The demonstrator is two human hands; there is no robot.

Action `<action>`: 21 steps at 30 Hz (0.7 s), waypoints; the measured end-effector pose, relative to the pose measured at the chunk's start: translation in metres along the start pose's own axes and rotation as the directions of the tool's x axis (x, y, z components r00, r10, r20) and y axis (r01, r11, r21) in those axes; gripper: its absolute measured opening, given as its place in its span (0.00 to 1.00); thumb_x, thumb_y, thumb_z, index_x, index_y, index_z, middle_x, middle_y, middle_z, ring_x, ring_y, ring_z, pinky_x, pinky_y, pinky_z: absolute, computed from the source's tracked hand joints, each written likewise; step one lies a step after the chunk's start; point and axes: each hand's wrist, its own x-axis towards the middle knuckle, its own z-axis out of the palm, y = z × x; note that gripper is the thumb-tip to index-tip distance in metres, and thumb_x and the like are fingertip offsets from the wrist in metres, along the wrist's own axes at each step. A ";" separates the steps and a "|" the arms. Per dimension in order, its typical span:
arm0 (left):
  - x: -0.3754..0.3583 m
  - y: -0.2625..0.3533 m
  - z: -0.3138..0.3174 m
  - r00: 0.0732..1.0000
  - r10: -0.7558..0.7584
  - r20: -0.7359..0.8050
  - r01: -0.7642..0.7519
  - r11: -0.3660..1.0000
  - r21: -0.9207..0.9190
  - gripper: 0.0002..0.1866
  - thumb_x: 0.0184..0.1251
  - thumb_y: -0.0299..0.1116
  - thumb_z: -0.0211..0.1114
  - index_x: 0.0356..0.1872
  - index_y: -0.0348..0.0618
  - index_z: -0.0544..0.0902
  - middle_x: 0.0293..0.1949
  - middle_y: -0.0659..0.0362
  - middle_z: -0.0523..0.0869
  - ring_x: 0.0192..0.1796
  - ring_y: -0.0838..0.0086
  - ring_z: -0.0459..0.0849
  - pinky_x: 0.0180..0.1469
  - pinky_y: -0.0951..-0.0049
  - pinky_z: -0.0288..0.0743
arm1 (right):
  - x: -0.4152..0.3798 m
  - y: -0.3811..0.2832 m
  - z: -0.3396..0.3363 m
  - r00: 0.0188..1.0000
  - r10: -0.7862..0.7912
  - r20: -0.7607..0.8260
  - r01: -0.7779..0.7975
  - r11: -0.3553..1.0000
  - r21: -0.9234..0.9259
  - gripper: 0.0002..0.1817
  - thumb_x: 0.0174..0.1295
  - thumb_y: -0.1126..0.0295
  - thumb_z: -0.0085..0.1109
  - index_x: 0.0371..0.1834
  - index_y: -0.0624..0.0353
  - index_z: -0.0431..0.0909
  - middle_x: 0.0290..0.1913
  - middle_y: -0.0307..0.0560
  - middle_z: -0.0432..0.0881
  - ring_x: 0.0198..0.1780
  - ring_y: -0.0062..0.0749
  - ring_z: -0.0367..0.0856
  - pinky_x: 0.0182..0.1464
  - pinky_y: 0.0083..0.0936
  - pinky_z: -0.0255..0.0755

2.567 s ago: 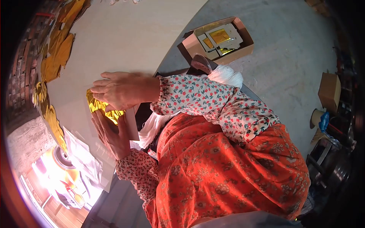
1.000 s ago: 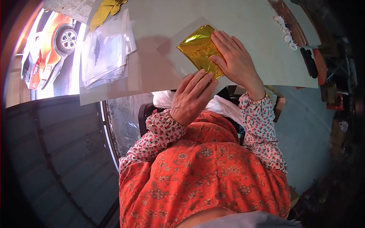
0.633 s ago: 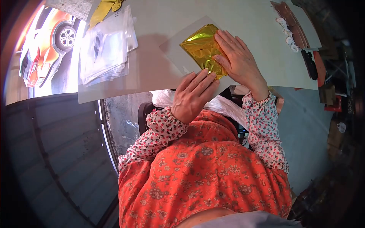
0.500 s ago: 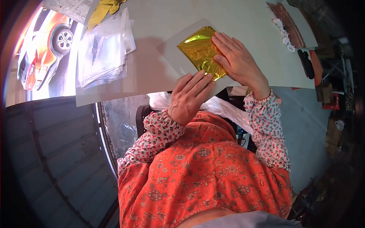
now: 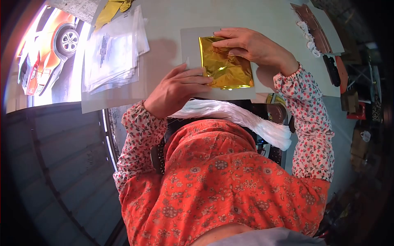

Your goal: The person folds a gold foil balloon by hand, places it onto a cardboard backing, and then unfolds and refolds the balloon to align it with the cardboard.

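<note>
A square of folded, shiny gold foil (image 5: 230, 74) lies flat on a grey sheet (image 5: 189, 41) near the table's front edge. My left hand (image 5: 178, 87) touches the foil's left side with its fingertips, fingers stretched out and slightly apart. My right hand (image 5: 246, 44) rests over the foil's upper right part, its fingers extended to the left and the thumb lower down on the foil. Neither hand is closed around the foil. Creases run across the foil's surface between the hands.
Clear plastic bags (image 5: 111, 53) are stacked on the table's left, below gold pieces (image 5: 108, 12). White coiled bundles (image 5: 308, 37), brown strips (image 5: 314, 24) and a black object (image 5: 331, 70) lie right. White strands (image 5: 242, 117) hang at my lap. An orange car (image 5: 49, 53) stands outside.
The foil and grey sheet have turned so their edges are nearly level. My left hand has moved left to the foil's left side, and my right hand has moved up to its upper part.
</note>
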 end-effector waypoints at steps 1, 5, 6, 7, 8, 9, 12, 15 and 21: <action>-0.002 -0.001 -0.002 1.000 0.021 -0.015 -0.021 0.998 0.053 0.18 0.62 0.24 0.63 0.53 0.54 0.85 0.62 0.65 0.82 0.68 0.65 0.76 0.72 0.54 0.65 | -0.003 -0.001 0.000 1.000 0.005 -0.012 -0.006 0.999 -0.050 0.25 0.61 0.71 0.65 0.64 0.51 0.79 0.71 0.47 0.73 0.69 0.44 0.72 0.70 0.37 0.68; -0.007 0.004 0.004 0.985 -0.032 -0.168 0.050 0.993 0.106 0.19 0.60 0.25 0.65 0.53 0.52 0.85 0.65 0.59 0.79 0.67 0.62 0.77 0.69 0.53 0.68 | -0.014 -0.007 0.004 0.995 0.064 -0.072 -0.074 0.987 -0.144 0.24 0.63 0.69 0.64 0.64 0.50 0.79 0.69 0.47 0.74 0.67 0.44 0.73 0.68 0.36 0.69; -0.008 0.009 0.006 0.982 -0.040 -0.186 0.064 0.990 0.125 0.19 0.59 0.25 0.66 0.53 0.51 0.85 0.64 0.57 0.78 0.66 0.60 0.78 0.68 0.53 0.69 | -0.019 -0.010 0.004 0.992 0.077 -0.104 -0.094 0.980 -0.174 0.24 0.63 0.69 0.63 0.64 0.51 0.79 0.68 0.47 0.74 0.66 0.44 0.74 0.67 0.36 0.70; -0.007 0.014 0.009 0.978 -0.049 -0.204 0.079 0.987 0.141 0.19 0.59 0.24 0.66 0.53 0.50 0.86 0.64 0.55 0.78 0.65 0.58 0.78 0.67 0.53 0.70 | -0.024 -0.014 0.006 0.987 0.090 -0.133 -0.115 0.973 -0.201 0.24 0.64 0.68 0.63 0.64 0.51 0.79 0.67 0.47 0.75 0.65 0.44 0.74 0.66 0.36 0.71; -0.007 0.017 0.012 0.977 -0.036 -0.211 0.071 0.985 0.160 0.20 0.58 0.25 0.66 0.53 0.51 0.86 0.61 0.56 0.78 0.63 0.59 0.79 0.67 0.54 0.71 | -0.030 -0.019 0.007 0.982 0.100 -0.162 -0.136 0.964 -0.229 0.23 0.64 0.68 0.62 0.64 0.51 0.78 0.66 0.47 0.75 0.64 0.44 0.75 0.65 0.36 0.71; -0.008 0.020 0.016 0.975 -0.024 -0.220 0.064 0.982 0.179 0.20 0.58 0.25 0.66 0.53 0.51 0.86 0.59 0.56 0.79 0.61 0.60 0.80 0.66 0.55 0.72 | -0.034 -0.025 0.010 0.973 0.136 -0.188 -0.181 0.951 -0.249 0.22 0.65 0.66 0.62 0.63 0.51 0.79 0.62 0.47 0.76 0.62 0.43 0.76 0.63 0.36 0.73; -0.003 0.030 0.030 0.967 -0.016 -0.256 0.084 0.962 0.259 0.23 0.55 0.25 0.66 0.55 0.52 0.85 0.50 0.57 0.79 0.53 0.63 0.82 0.61 0.59 0.75 | -0.043 -0.041 0.016 0.931 0.243 -0.271 -0.324 0.893 -0.312 0.19 0.66 0.62 0.61 0.59 0.53 0.79 0.52 0.48 0.78 0.57 0.41 0.79 0.55 0.36 0.78; 0.007 0.044 0.046 0.949 -0.036 -0.313 0.130 0.950 0.285 0.25 0.52 0.24 0.66 0.55 0.49 0.85 0.48 0.57 0.79 0.47 0.62 0.82 0.55 0.61 0.77 | -0.049 -0.051 0.026 0.869 0.359 -0.341 -0.475 0.796 -0.375 0.18 0.66 0.59 0.61 0.55 0.57 0.79 0.47 0.49 0.78 0.52 0.41 0.81 0.47 0.33 0.81; 0.027 0.061 0.069 0.895 -0.126 -0.427 0.224 0.957 0.187 0.25 0.50 0.25 0.70 0.54 0.40 0.82 0.54 0.52 0.80 0.49 0.60 0.82 0.54 0.63 0.77 | -0.056 -0.061 0.038 0.715 0.559 -0.419 -0.698 0.604 -0.385 0.20 0.67 0.54 0.62 0.43 0.63 0.80 0.41 0.50 0.80 0.42 0.40 0.86 0.35 0.30 0.83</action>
